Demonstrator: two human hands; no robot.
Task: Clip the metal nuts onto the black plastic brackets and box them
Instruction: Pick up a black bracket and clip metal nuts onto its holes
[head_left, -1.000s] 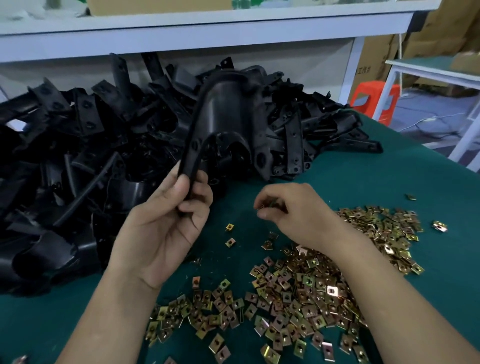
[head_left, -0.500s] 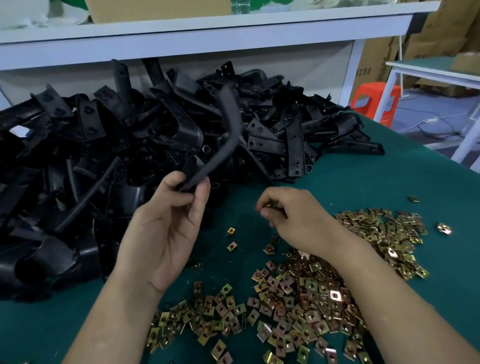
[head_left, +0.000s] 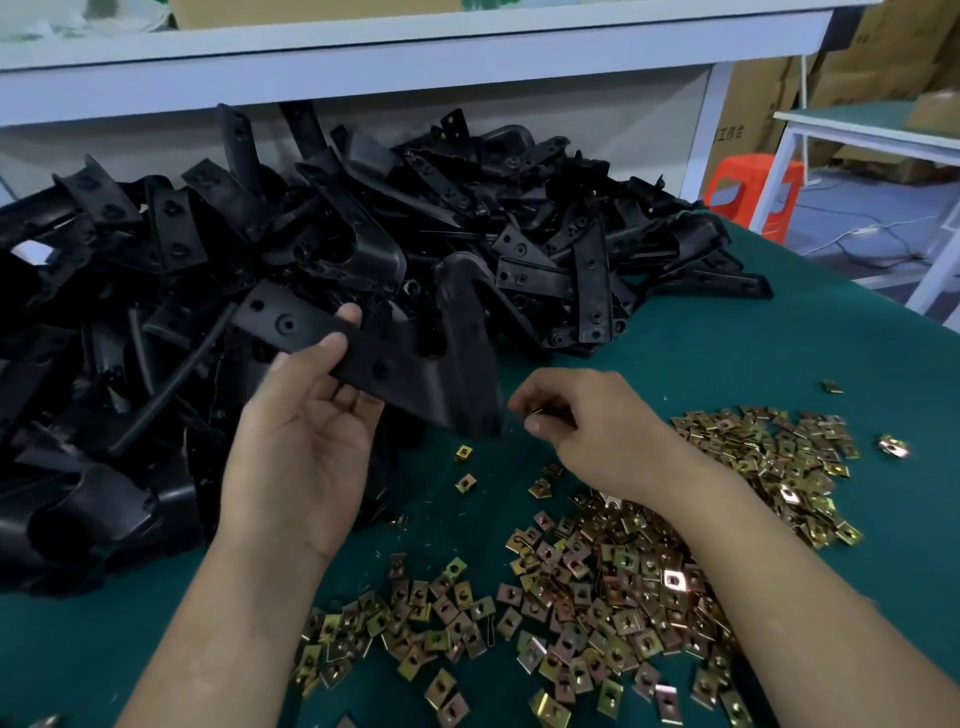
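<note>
My left hand (head_left: 306, 441) grips a black plastic bracket (head_left: 410, 358) by one flat arm, holding it low over the green table, its curved end blurred near my right hand. My right hand (head_left: 587, 431) has its fingers curled and pinches a small metal nut (head_left: 537, 412) between thumb and fingertips, just right of the bracket. A big heap of black brackets (head_left: 260, 249) fills the left and back of the table. Several brass-coloured metal nuts (head_left: 597, 597) lie scattered in front of me and under my right forearm.
The green table (head_left: 727, 353) ends at the right, with an orange stool (head_left: 748, 187) and a white-framed bench (head_left: 852, 130) beyond it. A white shelf (head_left: 415, 57) runs across the back above the bracket heap. No box is in view.
My left hand has turned the bracket from upright to lying flat and lowered it toward my right hand. My right hand has stayed in place with the nut.
</note>
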